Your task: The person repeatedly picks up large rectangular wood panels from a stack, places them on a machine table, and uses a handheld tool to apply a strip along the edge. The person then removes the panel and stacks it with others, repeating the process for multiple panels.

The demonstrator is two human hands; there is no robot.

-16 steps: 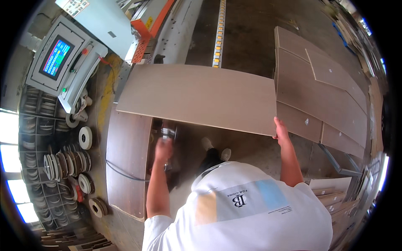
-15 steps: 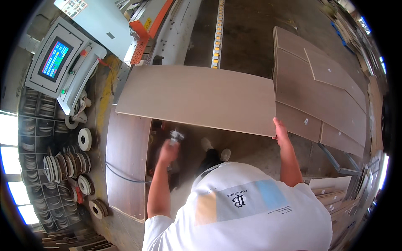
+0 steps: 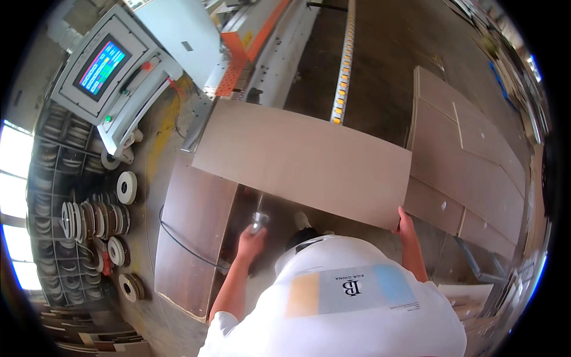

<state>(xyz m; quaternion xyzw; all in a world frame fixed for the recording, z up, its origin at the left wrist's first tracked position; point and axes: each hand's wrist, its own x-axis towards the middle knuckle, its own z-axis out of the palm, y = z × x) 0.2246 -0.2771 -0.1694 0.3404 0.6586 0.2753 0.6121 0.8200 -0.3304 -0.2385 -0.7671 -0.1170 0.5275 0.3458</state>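
Note:
My left hand (image 3: 252, 241) is closed around a small shiny metal hand tool (image 3: 257, 221), too blurred to name its kind. It is held just off the near edge of a long grey-brown board (image 3: 303, 160), beside a wood-grain cabinet (image 3: 193, 238). At the board's near right corner, my right hand (image 3: 405, 228) grips the edge, thumb on top and the fingers mostly hidden beneath. The board lies flat, its far left end against the machine (image 3: 238, 59).
A control panel (image 3: 107, 65) with a lit screen stands at the far left, above spools of edging (image 3: 95, 217). A dark hose (image 3: 187, 247) crosses the cabinet. Stacked boards (image 3: 464, 160) lie to the right. Beyond the board runs a rail with yellow pieces (image 3: 343, 71).
The view has turned, so the board slants down to the right more. My right hand keeps its hold on the corner. My left hand still carries the metal tool near the board's edge.

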